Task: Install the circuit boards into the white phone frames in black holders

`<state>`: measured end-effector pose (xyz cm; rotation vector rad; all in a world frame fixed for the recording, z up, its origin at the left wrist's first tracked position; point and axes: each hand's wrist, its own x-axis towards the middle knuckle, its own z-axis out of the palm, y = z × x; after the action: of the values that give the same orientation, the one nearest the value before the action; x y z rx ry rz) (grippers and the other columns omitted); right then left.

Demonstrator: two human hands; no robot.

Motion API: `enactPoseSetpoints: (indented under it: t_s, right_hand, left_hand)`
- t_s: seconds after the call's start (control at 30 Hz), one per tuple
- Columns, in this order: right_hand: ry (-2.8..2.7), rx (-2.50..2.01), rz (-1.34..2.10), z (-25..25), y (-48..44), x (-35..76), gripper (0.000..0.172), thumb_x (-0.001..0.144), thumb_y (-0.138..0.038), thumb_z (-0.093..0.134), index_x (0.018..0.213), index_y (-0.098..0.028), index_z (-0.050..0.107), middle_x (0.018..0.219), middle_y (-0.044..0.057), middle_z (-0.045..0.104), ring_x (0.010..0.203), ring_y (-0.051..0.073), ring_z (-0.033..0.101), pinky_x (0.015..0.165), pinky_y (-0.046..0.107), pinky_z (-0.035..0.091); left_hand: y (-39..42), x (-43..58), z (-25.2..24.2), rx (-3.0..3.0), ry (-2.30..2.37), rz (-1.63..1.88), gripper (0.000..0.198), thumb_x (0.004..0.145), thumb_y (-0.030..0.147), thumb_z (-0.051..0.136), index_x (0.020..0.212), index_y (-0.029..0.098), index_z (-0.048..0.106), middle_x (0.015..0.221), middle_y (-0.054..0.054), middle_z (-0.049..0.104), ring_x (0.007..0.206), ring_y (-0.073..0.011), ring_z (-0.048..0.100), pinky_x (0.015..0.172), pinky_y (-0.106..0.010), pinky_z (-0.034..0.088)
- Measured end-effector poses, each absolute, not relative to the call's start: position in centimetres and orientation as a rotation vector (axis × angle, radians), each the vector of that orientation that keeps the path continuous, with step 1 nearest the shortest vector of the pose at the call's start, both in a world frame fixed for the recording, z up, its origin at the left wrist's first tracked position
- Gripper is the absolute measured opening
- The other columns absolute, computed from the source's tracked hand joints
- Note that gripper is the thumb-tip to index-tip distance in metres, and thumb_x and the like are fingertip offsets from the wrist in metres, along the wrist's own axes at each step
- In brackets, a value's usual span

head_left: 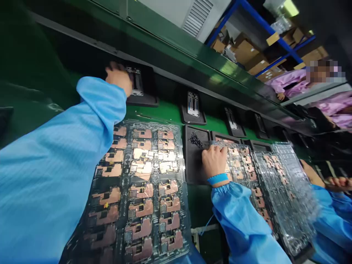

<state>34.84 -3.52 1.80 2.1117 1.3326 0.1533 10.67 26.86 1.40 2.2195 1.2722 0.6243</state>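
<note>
My left hand (118, 79) reaches far forward to a black fixture (143, 96) on the green belt and rests on the phone frame (136, 80) lying in it; the fingers curl over its left edge. My right hand (214, 160) lies knuckles up on a black tray (194, 165), next to a small heap of dark screws (195, 139), fingers bent as in a pinch. Whatever those fingers hold is hidden. Both arms wear blue sleeves, the right with a blue wrist strap (218, 179).
A clear blister tray of copper-coloured circuit boards (143, 190) lies between my arms. Similar trays (277, 183) stack to the right. More black fixtures (193, 110) with phone frames ride the green belt (167, 112). Another person's hand (339, 182) and people in pink (291, 84) are at the right.
</note>
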Motion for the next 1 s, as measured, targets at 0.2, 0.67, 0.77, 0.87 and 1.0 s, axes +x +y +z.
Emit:
enactPoseSetpoints:
  t_s: [0.2, 0.67, 0.77, 0.87, 1.0]
  right_hand:
    - [1.400, 1.923, 0.142, 1.9, -3.7, 35.4, 0.035, 0.098, -0.005, 0.041, 0.109, -0.006, 0.074, 0.106, 0.024, 0.069, 0.100, 0.035, 0.062, 0.085, 0.044, 0.035]
    - [1.410, 1.823, 0.110, 2.4, -3.6, 35.3, 0.034, 0.100, -0.009, 0.044, 0.099, -0.011, 0.078, 0.106, 0.023, 0.073, 0.102, 0.034, 0.067, 0.088, 0.044, 0.038]
    - [1.433, 1.808, 0.083, 2.2, -3.3, 35.5, 0.034, 0.100, -0.008, 0.044, 0.099, -0.011, 0.078, 0.106, 0.022, 0.074, 0.104, 0.034, 0.067, 0.090, 0.045, 0.038]
    - [1.465, 1.800, 0.064, 2.2, -3.0, 35.6, 0.034, 0.099, -0.007, 0.044, 0.098, -0.010, 0.078, 0.105, 0.023, 0.074, 0.103, 0.036, 0.068, 0.087, 0.045, 0.039]
    - [1.474, 1.806, 0.040, 3.0, -2.8, 35.8, 0.034, 0.098, -0.005, 0.043, 0.096, -0.009, 0.077, 0.100, 0.024, 0.074, 0.099, 0.036, 0.069, 0.086, 0.044, 0.040]
  left_hand:
    - [13.9, 6.2, 0.2, 2.583, 0.718, 0.283, 0.037, 0.104, 0.033, 0.046, 0.132, 0.015, 0.063, 0.126, -0.013, 0.061, 0.113, -0.0312, 0.053, 0.103, -0.052, 0.045]
    - [10.1, 4.3, 0.2, 1.758, 0.833, 0.316, 0.025, 0.090, 0.040, 0.061, 0.105, 0.021, 0.057, 0.087, -0.005, 0.064, 0.079, -0.0232, 0.062, 0.078, -0.044, 0.056]
    - [9.7, 3.3, 1.3, 1.422, 0.808, 0.290, 0.053, 0.088, 0.040, 0.066, 0.134, 0.022, 0.048, 0.091, -0.004, 0.067, 0.078, -0.0206, 0.068, 0.076, -0.040, 0.060]
    - [8.8, 2.3, 1.9, 1.172, 0.822, 0.309, 0.064, 0.086, 0.038, 0.071, 0.141, 0.018, 0.044, 0.098, -0.007, 0.068, 0.087, -0.0214, 0.071, 0.085, -0.043, 0.063]
    - [6.9, 1.2, 1.9, 0.999, 0.825, 0.357, 0.053, 0.083, 0.039, 0.077, 0.124, 0.017, 0.053, 0.094, -0.006, 0.068, 0.091, -0.0214, 0.071, 0.092, -0.042, 0.062]
